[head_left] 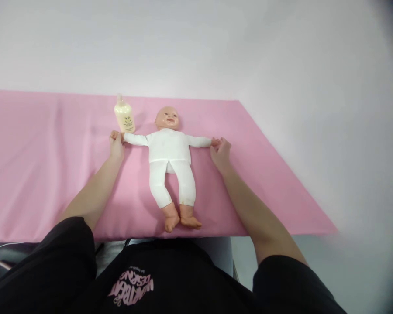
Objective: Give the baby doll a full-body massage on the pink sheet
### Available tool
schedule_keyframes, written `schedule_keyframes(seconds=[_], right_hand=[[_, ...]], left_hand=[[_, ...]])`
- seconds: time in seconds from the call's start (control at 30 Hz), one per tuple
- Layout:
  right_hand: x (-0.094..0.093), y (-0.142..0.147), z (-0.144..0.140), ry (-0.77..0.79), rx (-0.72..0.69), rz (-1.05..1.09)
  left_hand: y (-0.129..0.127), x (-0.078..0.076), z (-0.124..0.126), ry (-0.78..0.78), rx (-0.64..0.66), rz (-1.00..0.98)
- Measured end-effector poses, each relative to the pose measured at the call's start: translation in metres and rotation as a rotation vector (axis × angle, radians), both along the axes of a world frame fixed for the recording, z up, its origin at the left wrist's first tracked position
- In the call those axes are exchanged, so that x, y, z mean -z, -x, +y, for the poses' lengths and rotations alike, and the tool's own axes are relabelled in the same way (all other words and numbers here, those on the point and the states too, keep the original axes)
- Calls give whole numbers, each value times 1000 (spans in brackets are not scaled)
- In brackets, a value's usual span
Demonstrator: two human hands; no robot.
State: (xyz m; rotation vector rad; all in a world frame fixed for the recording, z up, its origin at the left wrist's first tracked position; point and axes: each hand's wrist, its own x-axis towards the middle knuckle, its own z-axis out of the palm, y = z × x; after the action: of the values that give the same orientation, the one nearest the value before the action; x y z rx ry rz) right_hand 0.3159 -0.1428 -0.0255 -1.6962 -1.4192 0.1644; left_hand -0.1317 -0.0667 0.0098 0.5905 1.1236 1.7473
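White-bodied doll [169,146] (wearer's shirt [183,279]: "DESIRING")

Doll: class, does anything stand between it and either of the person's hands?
Nothing visible does: the left hand and right hand both hold the doll directly. The bottle stands just beyond the left hand, not between.

Pink print [131,286] on black shirt [183,279], well bodyward of left hand [117,148], looks like "HEARTBEAT DESIRING", tiny line beside it unsure; bottle [122,111] just beyond that hand, label [128,124] lines too small from here.
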Motion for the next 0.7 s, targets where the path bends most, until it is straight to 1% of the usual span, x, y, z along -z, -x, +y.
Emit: schedule_keyframes(seconds=[0.1,0.23,0.33,0.4,0.47,0.57,0.63,0.7], right_hand=[[6,-23,-35,95,-1,-154],[11,-71,-86,264,104,-323],[13,-107,-125,337,143,-428],[11,-123,-152,379,203,-453],[8,-131,-181,431,278,-448],[0,-133,-224,503,411,-397],[-4,-129,-250,513,481,-357],[-3,-121,-273,478,521,-336]], left_hand=[[0,1,0,0,-1,-17],[1,3,0,-10,-12,-37],[1,4,-2,-2,-20,-16],[0,4,-2,1,-27,-9],[0,5,-3,-2,-37,-11],[-1,7,-2,2,-56,-7],[-1,8,-2,6,-61,6],[0,9,-3,1,-59,21]])
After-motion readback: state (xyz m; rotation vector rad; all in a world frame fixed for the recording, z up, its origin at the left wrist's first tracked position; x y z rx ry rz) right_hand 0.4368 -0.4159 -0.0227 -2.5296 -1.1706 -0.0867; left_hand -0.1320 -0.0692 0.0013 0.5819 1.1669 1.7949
